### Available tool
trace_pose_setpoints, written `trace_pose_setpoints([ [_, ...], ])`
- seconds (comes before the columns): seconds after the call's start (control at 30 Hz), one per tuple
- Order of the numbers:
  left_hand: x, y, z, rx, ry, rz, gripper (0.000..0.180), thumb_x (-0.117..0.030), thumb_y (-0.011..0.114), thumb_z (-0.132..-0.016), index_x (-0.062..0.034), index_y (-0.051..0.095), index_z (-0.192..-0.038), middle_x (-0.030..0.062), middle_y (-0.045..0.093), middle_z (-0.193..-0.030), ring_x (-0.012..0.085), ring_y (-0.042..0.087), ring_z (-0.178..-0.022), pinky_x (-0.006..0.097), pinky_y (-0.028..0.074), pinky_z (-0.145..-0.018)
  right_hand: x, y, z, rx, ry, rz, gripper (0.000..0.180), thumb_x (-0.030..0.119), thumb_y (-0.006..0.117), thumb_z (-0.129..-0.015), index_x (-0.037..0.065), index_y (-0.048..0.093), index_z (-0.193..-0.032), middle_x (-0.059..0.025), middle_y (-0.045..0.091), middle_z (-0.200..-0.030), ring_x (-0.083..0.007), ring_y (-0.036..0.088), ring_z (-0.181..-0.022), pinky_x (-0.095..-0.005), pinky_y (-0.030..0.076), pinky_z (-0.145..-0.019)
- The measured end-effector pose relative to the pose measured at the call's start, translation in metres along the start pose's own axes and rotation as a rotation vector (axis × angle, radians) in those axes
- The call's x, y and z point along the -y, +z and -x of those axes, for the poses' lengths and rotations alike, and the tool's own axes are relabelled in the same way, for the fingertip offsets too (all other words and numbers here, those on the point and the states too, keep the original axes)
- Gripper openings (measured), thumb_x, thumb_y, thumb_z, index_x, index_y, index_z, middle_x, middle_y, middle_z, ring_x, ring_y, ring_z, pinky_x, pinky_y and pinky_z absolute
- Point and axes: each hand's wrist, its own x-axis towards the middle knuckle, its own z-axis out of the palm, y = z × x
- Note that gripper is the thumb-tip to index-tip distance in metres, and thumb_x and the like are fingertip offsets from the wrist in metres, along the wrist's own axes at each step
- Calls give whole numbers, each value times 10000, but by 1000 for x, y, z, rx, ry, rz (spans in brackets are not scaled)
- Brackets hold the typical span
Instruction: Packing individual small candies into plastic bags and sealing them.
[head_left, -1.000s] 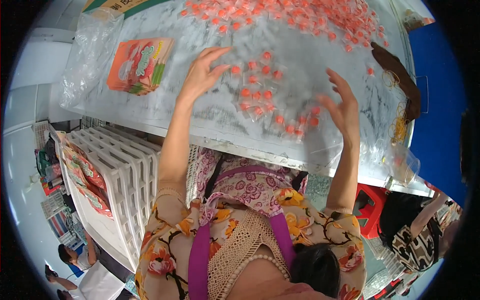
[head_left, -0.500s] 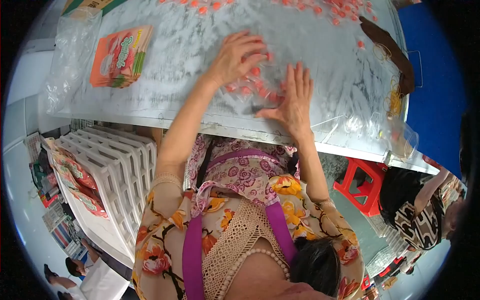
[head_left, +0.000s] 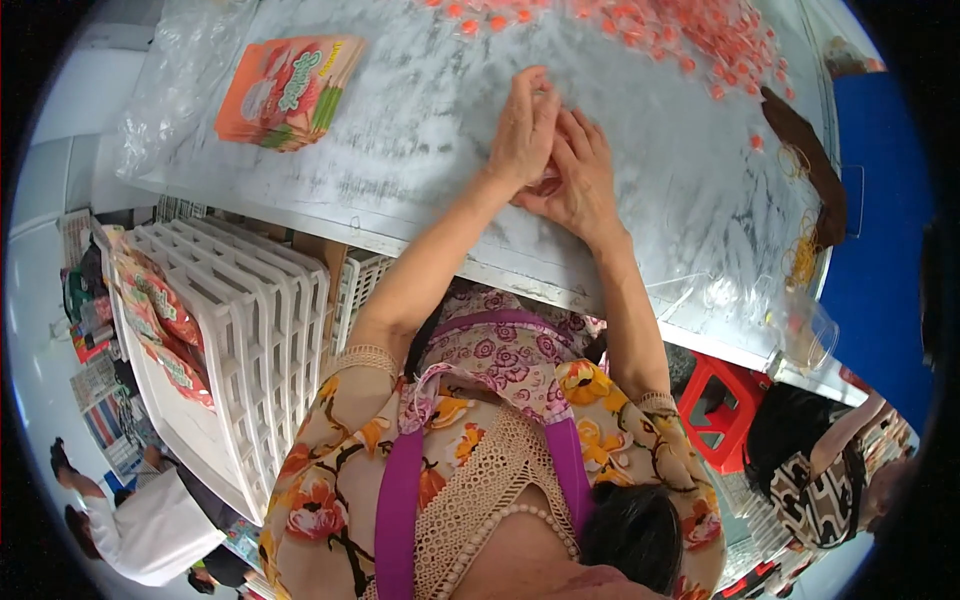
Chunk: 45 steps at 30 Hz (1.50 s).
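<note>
The left hand (head_left: 525, 125) and the right hand (head_left: 575, 175) lie side by side on the table (head_left: 420, 150), touching each other along the inner edges. Both are cupped, fingers pressed together and curved down over a small heap of candies (head_left: 545, 186), of which only a reddish patch shows in the gap between the palms. Whether any finger pinches a single piece cannot be told.

Surface: the table is pale grey and covered by a clear plastic sheet (head_left: 180, 80) that wrinkles and hangs past the edge to the left of the left hand. Beyond the fingertips, toward the far edge, lies a broad scatter of loose orange-red candies (head_left: 700, 40). Well to the left of the left hand lies a stack of orange printed bags (head_left: 285, 90). To the right of the right hand, near the table's edge, lie a brown strip (head_left: 805, 150) and some yellow rubber bands (head_left: 800, 255).

Room: below the table edge, under the left forearm, stand white plastic crates (head_left: 230, 330) with more printed bags (head_left: 150, 320) leaning against them. A red stool (head_left: 725, 400) stands below the right forearm. A blue panel (head_left: 875, 240) rises to the right of the table. A second person (head_left: 830, 470) in patterned clothing sits low right; a third person (head_left: 150, 525) in white is low left.
</note>
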Motion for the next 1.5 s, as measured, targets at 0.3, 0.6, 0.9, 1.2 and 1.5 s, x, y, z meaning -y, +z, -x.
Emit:
trace_pose_setpoints([
  [0.3,20,-6,-6,11,-90,219,406,-240,491,-987,-26,376,-1313,128,546,-1152,198,587,-908,348,479,-824,5,10,-4,-4,-1,92,599,386,785,-658,81,621,-1147,-101,604,-1184,-323,551,-1058,-421,425,-910],
  [0.6,-25,-181,-22,-437,407,-1083,294,-95,666,-812,-71,639,-1104,170,610,-1085,360,593,-955,403,464,-873,27,4,-4,-46,9,147,260,154,749,-727,189,692,-978,-19,626,-938,-247,594,-824,-361,505,-667],
  [0.9,-12,-250,-11,-261,78,-1371,172,-188,701,-808,-73,711,-936,146,680,-812,344,647,-773,407,513,-683,23,0,-11,-40,67,-30,219,113,736,-740,137,697,-954,-61,638,-912,-260,631,-747,-322,510,-638],
  [1.2,-15,-269,-14,-193,-378,-553,375,-315,813,-733,-37,604,-594,32,602,-569,74,531,-497,261,417,-468,24,-22,-36,-105,284,-360,181,80,736,-778,54,695,-952,-61,634,-895,-146,608,-766,-253,474,-674],
  [1.5,19,-223,-7,5,-480,-203,291,-249,693,-859,-41,614,-671,-12,571,-616,57,507,-572,240,385,-498,64,11,-64,46,232,-566,228,52,752,-744,64,706,-967,-44,652,-904,-140,617,-799,-264,489,-704],
])
